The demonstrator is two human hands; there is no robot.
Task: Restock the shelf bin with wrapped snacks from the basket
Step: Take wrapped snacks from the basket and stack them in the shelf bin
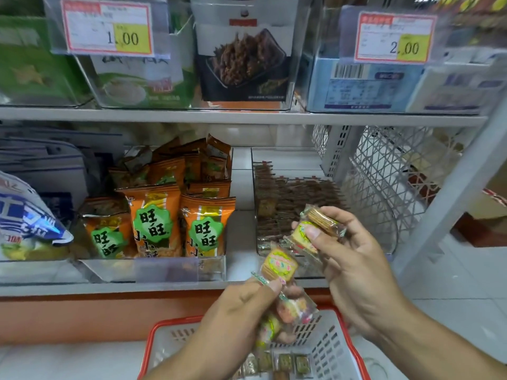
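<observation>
Right hand [354, 259] up by the front of the clear shelf bin [356, 171], thumb and fingers pinching a couple of wrapped snacks [318, 226] — round crackers in clear wrap with a yellow-green label. Left hand [238, 314] lower down, just above the basket [326, 349], clutching a bunch of the same wrapped snacks, one sticking up at the top [278, 266] and more hanging below the fist. Exact count in that hand hard to tell, wrappers all bunched up and a bit blurry. Hands close together but not touching.

Basket white with a red rim, sitting below the shelf edge, a few more small packets [285, 363] lying flat on its bottom. Shelf bin already roughly half full, rows of wrapped snacks [299, 198] stacked toward the back and left.

Left of that bin, another clear bin stuffed with orange snack bags [153, 220] with green splash labels, standing upright. Farther left, a blue-and-white bag [24, 220]. On the shelf above, boxed goods behind clear fronts, plus two price tags, 1.00 [107, 27] and 2.00 [395, 37]. White mesh side panel [384, 174] to the right of the shelf bin.
</observation>
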